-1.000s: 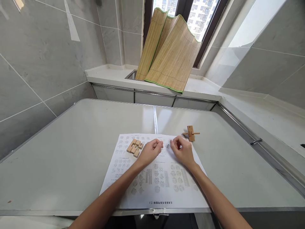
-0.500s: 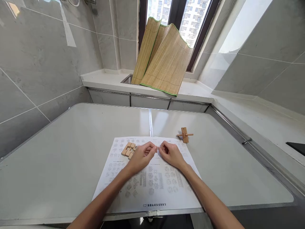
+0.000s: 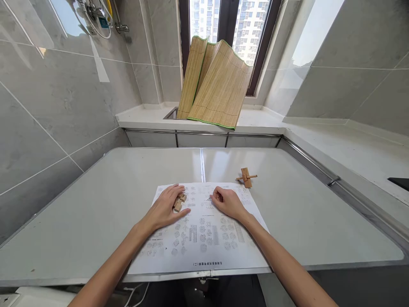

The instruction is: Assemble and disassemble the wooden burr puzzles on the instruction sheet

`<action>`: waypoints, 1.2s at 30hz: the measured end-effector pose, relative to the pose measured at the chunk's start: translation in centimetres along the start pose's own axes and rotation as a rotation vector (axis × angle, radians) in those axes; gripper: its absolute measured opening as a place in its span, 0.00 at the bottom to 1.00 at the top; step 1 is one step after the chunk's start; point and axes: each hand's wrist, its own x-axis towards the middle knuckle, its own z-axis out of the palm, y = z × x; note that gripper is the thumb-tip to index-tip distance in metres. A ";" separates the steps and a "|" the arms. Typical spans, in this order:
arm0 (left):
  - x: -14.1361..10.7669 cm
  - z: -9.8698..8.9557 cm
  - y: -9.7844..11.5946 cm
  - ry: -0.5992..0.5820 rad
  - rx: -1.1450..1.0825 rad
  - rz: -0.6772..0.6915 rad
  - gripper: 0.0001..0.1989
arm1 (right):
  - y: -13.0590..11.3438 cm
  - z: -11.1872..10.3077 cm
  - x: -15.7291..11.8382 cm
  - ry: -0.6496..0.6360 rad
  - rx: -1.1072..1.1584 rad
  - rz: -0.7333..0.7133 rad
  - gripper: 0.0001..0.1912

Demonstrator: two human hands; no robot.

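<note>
A printed sheet (image 3: 220, 251) covered with small line diagrams lies on the folding table. On its upper left, several small wooden puzzle pieces (image 3: 178, 207) are partly hidden by my left hand (image 3: 166, 208). That hand curves over the pieces, thumb stretched away from the fingers, touching or just beside them. My right hand (image 3: 227, 202) rests on the right half of the sheet, its fingers curled together; whatever they hold, if anything, is hidden. Beyond it, at the sheet's upper right edge, stands a wooden assembly (image 3: 246, 178) of crossed pieces with a thin stick through it.
The pale table (image 3: 79, 221) has a seam down its middle. Behind it, a folded bamboo mat (image 3: 220, 85) leans on the white ledge (image 3: 147, 117) before the window. Tiled walls rise at both sides. A dark flat object (image 3: 399, 183) lies on the right ledge.
My left hand has moved left, away from my right hand, and opened over the wooden pieces. My right hand has stayed nearly in place. The camera view has tilted up slightly.
</note>
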 end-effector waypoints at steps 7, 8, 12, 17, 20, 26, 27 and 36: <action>0.7 0.3 -0.1 -0.036 0.067 0.097 0.23 | 0.0 -0.3 0.0 0.006 -0.002 0.000 0.12; 0.9 0.3 -0.1 -0.030 0.084 0.107 0.21 | 0.1 -0.3 0.0 0.004 -0.003 0.001 0.12; 1.7 0.4 -0.2 0.012 0.168 0.104 0.15 | 0.3 -0.2 0.1 -0.007 -0.009 0.003 0.12; 2.5 0.8 -0.2 0.093 0.212 0.070 0.12 | 0.2 -0.3 0.2 -0.008 -0.014 0.001 0.13; 2.8 1.2 0.3 0.107 0.216 0.085 0.11 | 0.1 -0.4 0.3 -0.003 -0.015 -0.007 0.13; 3.9 3.2 3.4 0.074 0.184 0.175 0.11 | 0.4 -0.3 0.6 0.002 -0.024 -0.002 0.13; 4.2 3.5 3.9 0.062 0.177 0.191 0.11 | 0.4 -0.3 0.6 0.003 -0.025 0.002 0.12; 5.8 5.1 5.3 0.029 0.117 0.213 0.12 | 0.5 -0.3 0.6 0.005 -0.020 0.012 0.13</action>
